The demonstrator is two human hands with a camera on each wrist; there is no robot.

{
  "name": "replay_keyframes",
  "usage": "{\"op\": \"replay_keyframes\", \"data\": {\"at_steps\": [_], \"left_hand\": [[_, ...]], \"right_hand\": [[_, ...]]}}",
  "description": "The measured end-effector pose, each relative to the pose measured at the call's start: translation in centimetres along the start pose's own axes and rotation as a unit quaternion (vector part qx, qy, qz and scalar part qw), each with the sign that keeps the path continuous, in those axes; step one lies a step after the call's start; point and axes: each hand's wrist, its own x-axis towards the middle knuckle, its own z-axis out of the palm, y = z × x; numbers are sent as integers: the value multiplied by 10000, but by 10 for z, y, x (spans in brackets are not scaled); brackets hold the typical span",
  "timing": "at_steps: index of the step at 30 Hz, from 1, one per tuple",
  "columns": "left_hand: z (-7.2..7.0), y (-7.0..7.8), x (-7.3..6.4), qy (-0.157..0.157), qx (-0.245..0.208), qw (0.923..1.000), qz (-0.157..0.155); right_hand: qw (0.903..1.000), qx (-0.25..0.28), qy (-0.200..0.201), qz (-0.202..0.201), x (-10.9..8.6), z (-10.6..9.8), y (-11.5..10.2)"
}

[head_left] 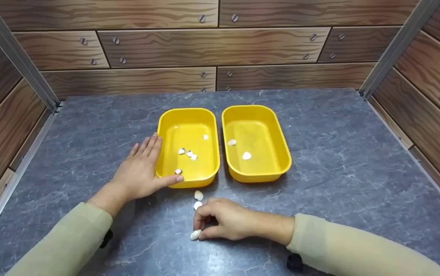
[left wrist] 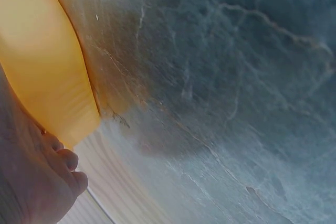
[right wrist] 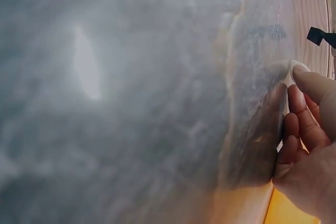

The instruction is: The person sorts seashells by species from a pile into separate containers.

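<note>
My left hand (head_left: 139, 168) lies with straight fingers against the outer left side of the left yellow bin (head_left: 214, 176), its thumb over the near rim. In the left wrist view, fingers (left wrist: 68, 158) touch the bin's wall (left wrist: 47, 61). On the table just in front of the bins, my right hand (head_left: 229, 220) pinches a small white seashell (head_left: 195, 235) between thumb and fingertips. Beyond it lie a cream seashell (head_left: 198, 195) and a white seashell (head_left: 197, 206), the latter partly hidden by the fingers. The right wrist view shows the pinched shell's edge (right wrist: 290, 69).
Inside the left bin are several small shiny whitish pieces (head_left: 193, 157). The right yellow bin (head_left: 287, 163) stands beside it, holding two pale shells (head_left: 246, 155). Wood-patterned walls (head_left: 212, 46) and metal posts (head_left: 17, 53) bound the grey marbled table (head_left: 342, 161).
</note>
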Motion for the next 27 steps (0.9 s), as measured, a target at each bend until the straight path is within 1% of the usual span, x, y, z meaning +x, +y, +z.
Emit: {"op": "replay_keyframes", "data": {"at_steps": [11, 16, 23, 27], "left_hand": [[-1, 1, 1, -58, 38, 10000, -18], [0, 1, 1, -24, 48, 10000, 17], [-1, 1, 0, 2, -11, 10000, 26], [0, 1, 0, -5, -17, 10000, 18]], "right_hand": [[9989, 372, -61, 271, 0, 0, 0], [9983, 533, -44, 236, -1, 0, 1], [9937, 1101, -110, 192, -4, -1, 0], [9917, 1267, -91, 207, -7, -2, -2]]}}
